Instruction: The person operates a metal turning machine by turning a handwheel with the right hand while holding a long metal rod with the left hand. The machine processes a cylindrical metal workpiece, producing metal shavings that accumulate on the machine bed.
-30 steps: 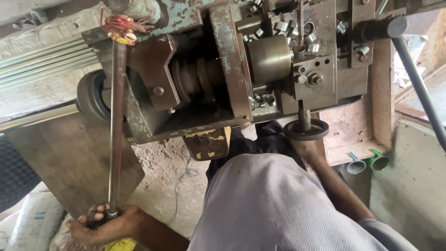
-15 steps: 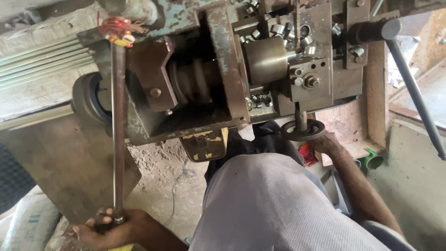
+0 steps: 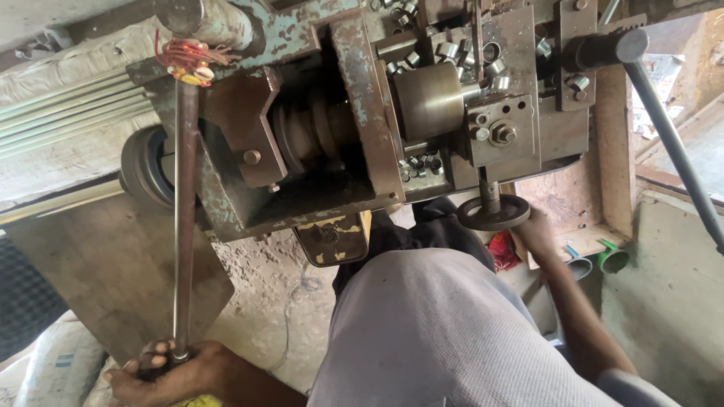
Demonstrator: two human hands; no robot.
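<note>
Your left hand (image 3: 170, 373) is closed around the lower end of the long steel lever rod (image 3: 183, 226), fingers curled over it and knuckles toward you. From that grip the rod runs straight up and away to the top of the machine, where red and yellow thread (image 3: 188, 59) is wound about its upper end, just under a thick grey shaft (image 3: 204, 19). The rod is slim, dark and rust-brown, and bare along its length. To the grip's left there is open room down to a pale woven sack (image 3: 53, 369); behind the rod a flat brown metal plate (image 3: 113, 279) stands close, and to its right the dusty concrete floor (image 3: 264, 301) is open up to your grey-clad knee (image 3: 437, 332).

Your right hand (image 3: 537, 232) sits at the right rim of the small black handwheel (image 3: 494, 212), fingers against its edge; how tightly they close cannot be told. The wheel hangs on a short spindle under the tool slide (image 3: 501, 128), with the brass-coloured chuck (image 3: 428, 99) up and to the left of it. Right of that hand a wooden frame edge (image 3: 615, 151) stands near, and a long dark handle bar (image 3: 671, 143) slants down well clear of it.
</note>
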